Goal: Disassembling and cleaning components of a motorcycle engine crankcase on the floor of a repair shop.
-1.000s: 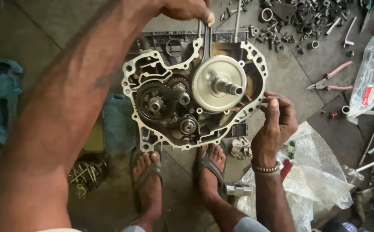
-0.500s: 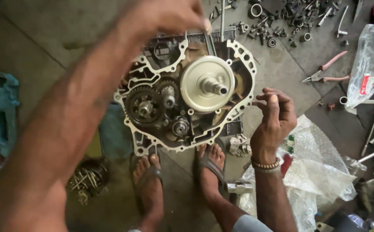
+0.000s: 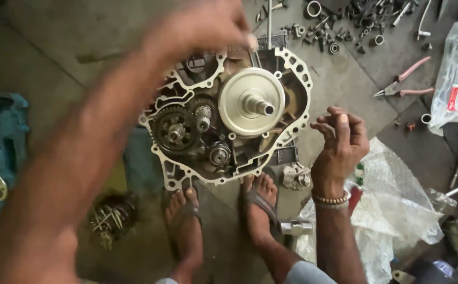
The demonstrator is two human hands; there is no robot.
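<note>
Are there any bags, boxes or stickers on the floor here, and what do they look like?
Clear bag: top right on the floor, crumpled see-through plastic with a red and white label on it.
Bubble wrap: lower right beside the right hand, a crinkly clear sheet.
Blue case: left edge, open, teal plastic with tools inside.
No screens or signs in view.

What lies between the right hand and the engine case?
In the head view, only bare concrete floor separates the right hand from the engine case rim.

Engine case lies ahead of 2 feet, pliers to its right.
</note>
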